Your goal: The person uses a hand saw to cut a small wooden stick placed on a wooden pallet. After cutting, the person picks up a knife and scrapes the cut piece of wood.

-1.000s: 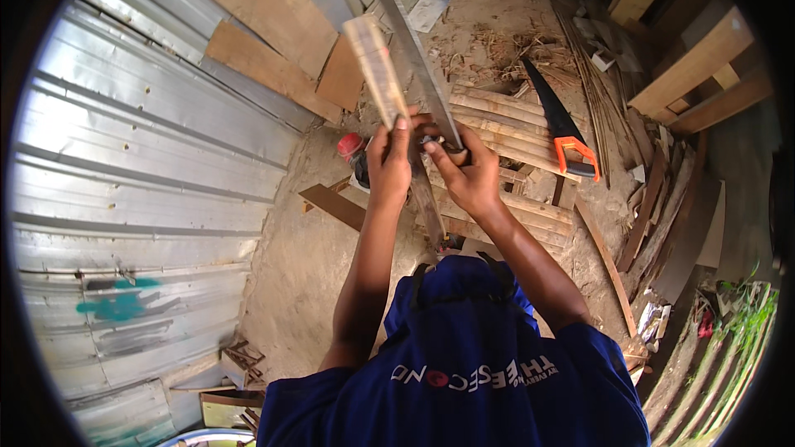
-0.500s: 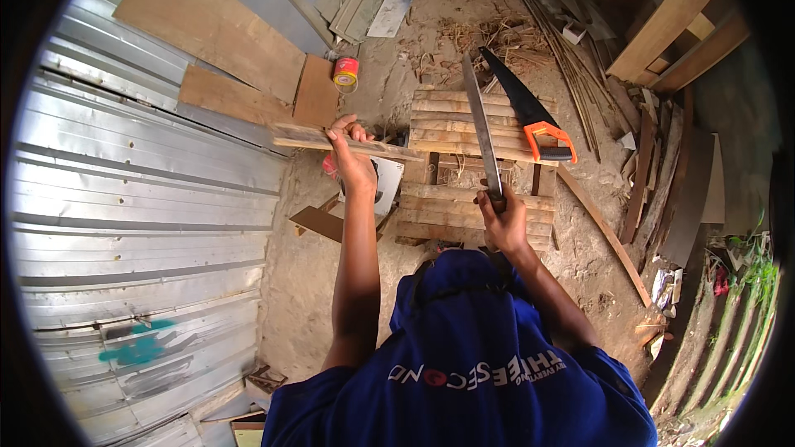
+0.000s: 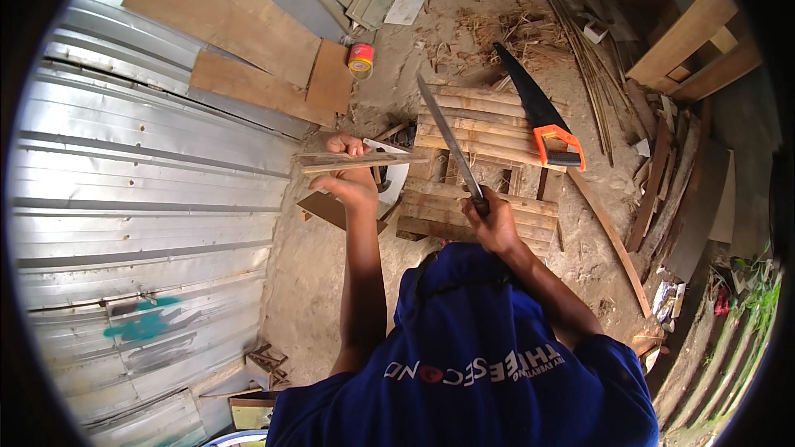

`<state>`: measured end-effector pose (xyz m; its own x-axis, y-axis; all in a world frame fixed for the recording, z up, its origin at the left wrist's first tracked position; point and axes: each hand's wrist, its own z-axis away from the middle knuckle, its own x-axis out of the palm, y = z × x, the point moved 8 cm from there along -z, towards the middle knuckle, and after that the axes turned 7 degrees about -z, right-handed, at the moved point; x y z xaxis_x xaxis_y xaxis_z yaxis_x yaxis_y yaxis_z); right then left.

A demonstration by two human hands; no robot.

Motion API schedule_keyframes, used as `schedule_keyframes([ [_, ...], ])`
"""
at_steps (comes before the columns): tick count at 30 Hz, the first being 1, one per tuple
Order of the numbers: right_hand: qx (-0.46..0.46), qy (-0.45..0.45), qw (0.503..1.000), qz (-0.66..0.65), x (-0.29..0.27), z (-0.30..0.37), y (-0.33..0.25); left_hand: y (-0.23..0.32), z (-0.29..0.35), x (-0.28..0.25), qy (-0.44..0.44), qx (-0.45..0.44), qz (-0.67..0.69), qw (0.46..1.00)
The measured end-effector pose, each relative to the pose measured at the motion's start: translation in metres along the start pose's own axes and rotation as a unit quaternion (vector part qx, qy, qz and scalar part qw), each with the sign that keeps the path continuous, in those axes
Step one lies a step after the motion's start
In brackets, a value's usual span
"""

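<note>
My left hand point(image 3: 351, 187) is closed around a short, flat strip of wood point(image 3: 391, 159), fingers over its far side and thumb on the near side. The strip is held level, left of a low bench of split-bamboo slats point(image 3: 464, 130). In my right hand point(image 3: 497, 224) is the handle of a machete point(image 3: 447, 134). Its long, narrow blade slants up to the left across the bench, its tip some way beyond the strip's right end. A handsaw point(image 3: 530, 93) with an orange and black handle lies on the bench's far right part.
A corrugated metal wall point(image 3: 149, 190) runs along the left, with plywood sheets point(image 3: 224, 21) leaning on it. Near them stands a red and yellow can point(image 3: 361, 58). Wood shavings point(image 3: 509, 29) litter the floor behind the bench; a long plank point(image 3: 609, 240) lies to its right.
The machete blade has swung left, from nearly upright to a slant toward the strip. My left hand has lowered slightly and turned, tilting the strip. The whole view has shifted a little.
</note>
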<state>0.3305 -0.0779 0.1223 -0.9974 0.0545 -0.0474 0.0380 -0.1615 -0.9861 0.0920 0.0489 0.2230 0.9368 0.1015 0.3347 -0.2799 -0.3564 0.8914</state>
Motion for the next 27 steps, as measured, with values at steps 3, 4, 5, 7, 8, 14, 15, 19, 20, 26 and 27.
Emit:
schedule_keyframes([
  [3, -0.028, -0.021, 0.999, 0.009, 0.007, -0.002, -0.012, -0.002, 0.008, -0.002, 0.003, 0.008, -0.016, 1.0],
  [4, -0.023, -0.031, 0.999, 0.027, 0.01, -0.002, -0.014, -0.005, 0.01, -0.003, -0.001, 0.001, -0.027, 1.0],
  [5, -0.029, -0.029, 0.998, 0.042, 0.011, -0.001, -0.017, -0.007, 0.011, -0.004, -0.002, -0.003, -0.042, 0.999],
  [7, -0.014, -0.046, 0.998, 0.047, 0.015, -0.001, -0.016, -0.01, 0.011, -0.013, 0.041, -0.025, -0.027, 0.998],
  [8, -0.026, -0.046, 0.998, 0.043, 0.016, -0.001, -0.018, -0.01, 0.01, -0.016, 0.053, -0.029, -0.016, 0.998],
  [14, -0.031, -0.073, 0.996, 0.05, 0.019, 0.0, -0.011, 0.027, 0.006, -0.007, 0.036, 0.059, -0.018, 0.997],
  [15, -0.016, -0.077, 0.996, 0.045, 0.02, 0.001, -0.009, 0.033, 0.006, -0.004, 0.038, 0.069, -0.023, 0.997],
  [19, -0.067, -0.067, 0.995, -0.016, 0.024, 0.007, -0.038, 0.046, 0.016, 0.021, -0.034, 0.113, -0.013, 0.993],
  [20, -0.086, -0.067, 0.994, -0.022, 0.025, 0.009, -0.05, 0.045, 0.019, 0.023, -0.025, 0.107, -0.012, 0.994],
  [26, -0.059, -0.103, 0.99, 0.071, 0.033, 0.002, -0.088, 0.051, 0.03, 0.026, 0.021, 0.069, 0.044, 0.996],
  [27, -0.08, -0.101, 0.988, 0.09, 0.033, -0.001, -0.093, 0.056, 0.028, 0.03, 0.004, 0.084, 0.041, 0.996],
])
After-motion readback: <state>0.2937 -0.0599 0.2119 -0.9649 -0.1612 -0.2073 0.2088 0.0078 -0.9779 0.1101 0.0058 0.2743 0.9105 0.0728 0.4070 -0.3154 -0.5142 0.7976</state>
